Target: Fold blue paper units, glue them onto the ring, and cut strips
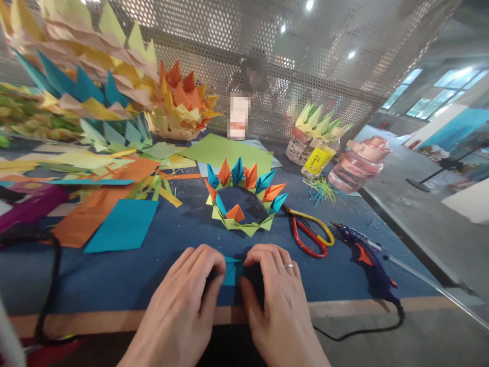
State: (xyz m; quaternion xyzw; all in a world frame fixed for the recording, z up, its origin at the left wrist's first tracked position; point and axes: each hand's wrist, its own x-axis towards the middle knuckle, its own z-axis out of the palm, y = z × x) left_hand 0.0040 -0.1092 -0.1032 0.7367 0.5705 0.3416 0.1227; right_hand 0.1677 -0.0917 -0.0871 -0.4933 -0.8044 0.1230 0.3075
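A small piece of blue paper (230, 272) lies at the table's front edge, with folds or creases showing on it. My left hand (183, 300) pinches its left side, fingers curled and thumb below. At the right side, my right hand (277, 295), with a ring on one finger, grips the same paper in a similar curl. My fingers hide both ends of the piece. Just beyond my hands sits a paper ring (251, 228) of green folded triangles, topped by several orange and blue folded points.
Right of the ring lie scissors (310, 252) and a dark blue glue gun (376, 265) with its cord. A flat blue sheet (122, 224), orange paper (82, 219) and a purple tool (34, 204) are left. Behind stand a pink bottle (357, 165) and layered paper pieces (183, 109).
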